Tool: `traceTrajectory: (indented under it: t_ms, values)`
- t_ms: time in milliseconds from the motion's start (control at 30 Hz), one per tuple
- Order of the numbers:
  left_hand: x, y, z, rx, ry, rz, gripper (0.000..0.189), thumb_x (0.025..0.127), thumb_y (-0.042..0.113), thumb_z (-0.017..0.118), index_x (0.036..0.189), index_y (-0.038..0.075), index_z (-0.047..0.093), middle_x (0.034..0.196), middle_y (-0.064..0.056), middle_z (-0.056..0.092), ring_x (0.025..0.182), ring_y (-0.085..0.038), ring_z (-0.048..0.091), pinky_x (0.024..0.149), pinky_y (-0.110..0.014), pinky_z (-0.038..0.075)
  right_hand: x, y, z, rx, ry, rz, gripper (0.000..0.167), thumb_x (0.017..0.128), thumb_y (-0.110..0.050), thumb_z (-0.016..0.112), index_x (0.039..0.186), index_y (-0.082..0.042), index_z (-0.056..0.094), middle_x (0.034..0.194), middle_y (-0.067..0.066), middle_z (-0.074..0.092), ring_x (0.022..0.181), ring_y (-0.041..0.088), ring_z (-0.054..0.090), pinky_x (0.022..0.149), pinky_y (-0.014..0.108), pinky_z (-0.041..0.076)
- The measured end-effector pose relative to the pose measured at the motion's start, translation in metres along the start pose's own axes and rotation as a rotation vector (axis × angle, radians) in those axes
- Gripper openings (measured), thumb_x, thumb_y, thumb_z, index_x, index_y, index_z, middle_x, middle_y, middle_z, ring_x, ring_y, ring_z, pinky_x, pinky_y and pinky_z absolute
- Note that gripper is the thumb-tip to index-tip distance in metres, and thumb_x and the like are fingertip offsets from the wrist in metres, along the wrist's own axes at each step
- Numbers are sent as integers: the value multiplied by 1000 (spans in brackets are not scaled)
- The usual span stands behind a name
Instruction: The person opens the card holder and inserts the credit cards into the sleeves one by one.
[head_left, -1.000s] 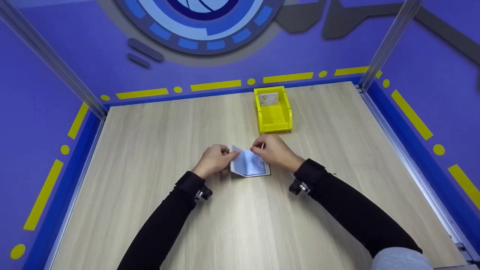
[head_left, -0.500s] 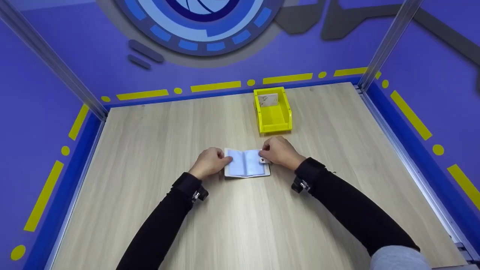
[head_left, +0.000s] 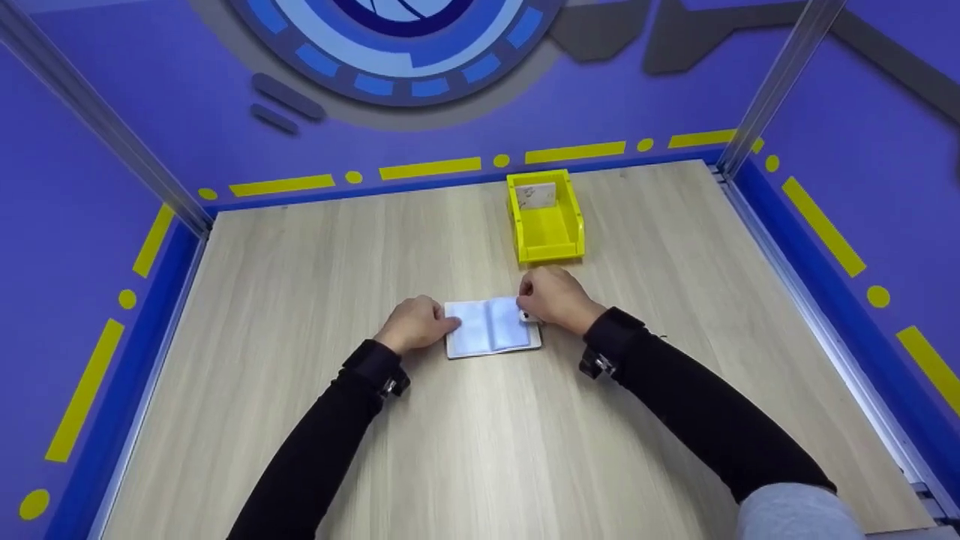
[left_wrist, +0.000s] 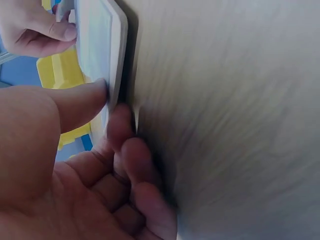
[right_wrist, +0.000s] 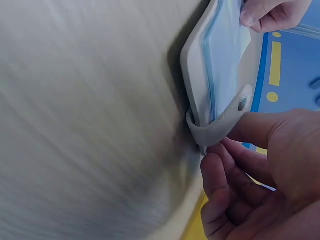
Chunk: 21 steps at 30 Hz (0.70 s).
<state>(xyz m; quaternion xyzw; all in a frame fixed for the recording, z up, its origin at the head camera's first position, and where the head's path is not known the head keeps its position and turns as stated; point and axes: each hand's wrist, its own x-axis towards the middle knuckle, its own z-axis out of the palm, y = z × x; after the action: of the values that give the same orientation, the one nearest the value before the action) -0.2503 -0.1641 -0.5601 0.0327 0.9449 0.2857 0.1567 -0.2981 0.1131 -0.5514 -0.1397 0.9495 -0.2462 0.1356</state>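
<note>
A small card holder [head_left: 471, 330] with pale bluish plastic sleeves lies spread open on the wooden table. At its left edge, my left hand [head_left: 414, 324] pinches the cover, thumb on top and fingertips by the underside, as the left wrist view shows. My right hand [head_left: 559, 301] is at the opposite edge, pinching it beside a pale strap [right_wrist: 220, 125] with a snap. That strap curls up over the sleeves in the right wrist view. The right fingertips are partly hidden in the head view.
A yellow bin [head_left: 550, 251] stands behind the card holder, just beyond my right hand. A pale patterned card [head_left: 536, 196] leans against its back wall. Blue-purple panels [head_left: 420, 142] enclose the wooden table [head_left: 480, 450] at the back and sides.
The card holder's left half has swung down, so it now lies flatter and wider. My left hand has moved slightly left and down; my right hand has shifted slightly right.
</note>
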Motion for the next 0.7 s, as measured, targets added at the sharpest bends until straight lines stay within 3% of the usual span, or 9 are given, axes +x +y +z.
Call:
traceTrajectory:
  t_ms: [100, 133, 333, 367, 700]
  values:
    - [1, -1, 0, -23, 3, -3, 50, 101, 38, 76, 62, 21, 50, 59, 10, 42, 56, -12, 41, 54, -28, 31, 4, -6, -2, -56, -20, -39, 16, 102, -21, 75, 106, -8, 84, 102, 8, 79, 93, 23, 67, 85, 40, 56]
    - [8, -11, 6, -29, 17, 20, 51, 101, 42, 75, 62, 22, 50, 59, 11, 42, 57, -11, 41, 55, -28, 31, 5, -7, -2, -76, -27, -57, 17, 102, -20, 75, 107, -8, 84, 102, 8, 79, 94, 23, 67, 87, 41, 56]
    - [6, -8, 10, -22, 35, 21, 49, 100, 43, 76, 63, 21, 52, 60, 9, 45, 58, -13, 43, 56, -29, 33, 6, -10, -1, -123, -44, -88, 13, 102, -17, 76, 105, -6, 84, 100, 10, 77, 93, 25, 66, 86, 42, 56]
    - [-1, 1, 5, -15, 27, -6, 47, 101, 39, 76, 64, 21, 52, 61, 8, 46, 58, -13, 44, 56, -29, 33, 6, -10, 0, -126, -40, -87, 12, 102, -17, 76, 104, -6, 83, 99, 9, 76, 92, 25, 65, 85, 41, 55]
    - [-2, 0, 6, 3, 30, -35, 45, 102, 39, 76, 68, 19, 54, 66, 7, 50, 61, -14, 48, 55, -28, 35, 9, -10, 0, -112, -45, -108, 14, 100, -19, 76, 93, -7, 78, 93, 8, 72, 84, 23, 62, 74, 36, 50]
